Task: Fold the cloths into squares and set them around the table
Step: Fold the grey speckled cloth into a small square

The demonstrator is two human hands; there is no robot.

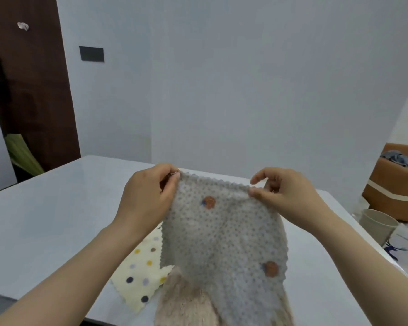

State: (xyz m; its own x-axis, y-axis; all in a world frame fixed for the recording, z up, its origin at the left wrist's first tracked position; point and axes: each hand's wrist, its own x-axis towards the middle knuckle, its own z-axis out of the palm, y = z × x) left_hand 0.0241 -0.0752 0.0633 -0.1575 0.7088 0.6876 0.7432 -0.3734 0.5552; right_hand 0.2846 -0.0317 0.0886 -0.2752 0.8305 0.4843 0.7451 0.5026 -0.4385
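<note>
Head: hands [146, 198] [290, 198], pinch on grey cloth [222, 236]

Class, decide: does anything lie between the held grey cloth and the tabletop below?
Yes: a cream polka-dot cloth and a beige fluffy cloth lie on the table, at its near edge, beneath the grey cloth.

Dim, even light; soft focus (edges bowed, wide-angle).

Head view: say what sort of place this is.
Probably a home room: a glossy white table, a dark brown wooden door, and a brown cardboard box of clutter on the floor.
</note>
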